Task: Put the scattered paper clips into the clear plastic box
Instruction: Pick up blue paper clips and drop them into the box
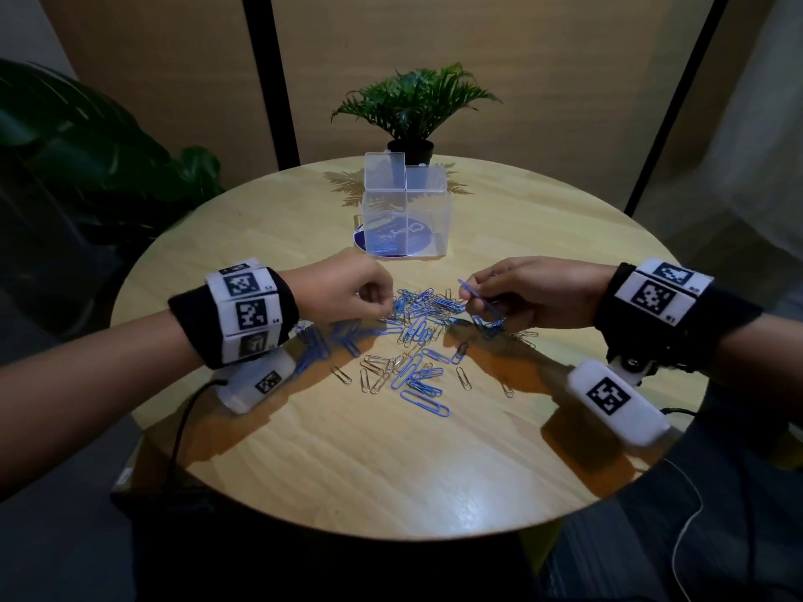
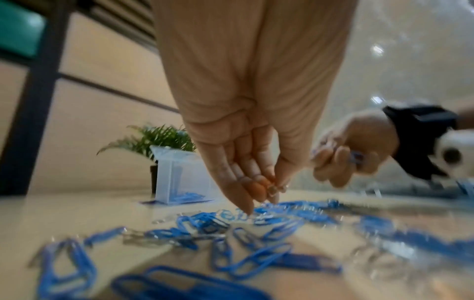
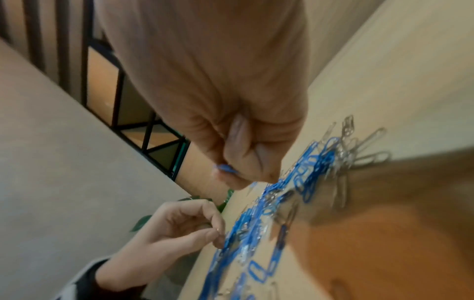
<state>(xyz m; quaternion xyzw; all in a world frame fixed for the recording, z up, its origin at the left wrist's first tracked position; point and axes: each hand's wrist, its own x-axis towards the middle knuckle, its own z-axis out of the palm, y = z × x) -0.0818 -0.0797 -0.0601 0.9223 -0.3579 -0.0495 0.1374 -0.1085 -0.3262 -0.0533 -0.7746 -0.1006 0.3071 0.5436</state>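
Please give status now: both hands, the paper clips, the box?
Left hand pinching a clip at the pile. Right hand holds blue clips. Most paper clips on table. Box open, path clear.

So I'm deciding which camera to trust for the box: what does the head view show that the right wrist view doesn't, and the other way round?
Only the head view shows the clear box, lid up, and the potted plant behind it. Only the right wrist view shows a railing beyond the table. Both show the left hand and right hand over the paper clips, the right gripping blue ones.
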